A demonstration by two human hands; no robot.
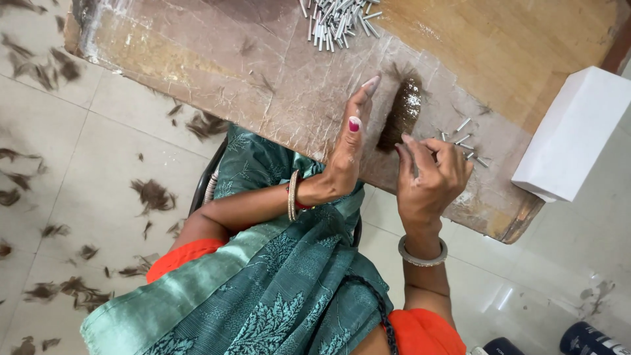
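A bundle of dark brown hair (401, 113) lies on the plastic-covered wooden table (289, 98). My left hand (351, 141) stands on its edge just left of the bundle, fingers straight and together, holding nothing. My right hand (430, 174) is curled just right of the bundle's near end, fingertips pinched together; whether a small tube is between them I cannot tell. A few small silver metal tubes (463, 141) lie loose beside my right hand.
A pile of several silver tubes (338, 23) sits at the table's far edge. A white box (575, 135) stands at the right end of the table. Hair clumps (152, 195) litter the tiled floor. Dark round containers (585, 340) stand at bottom right.
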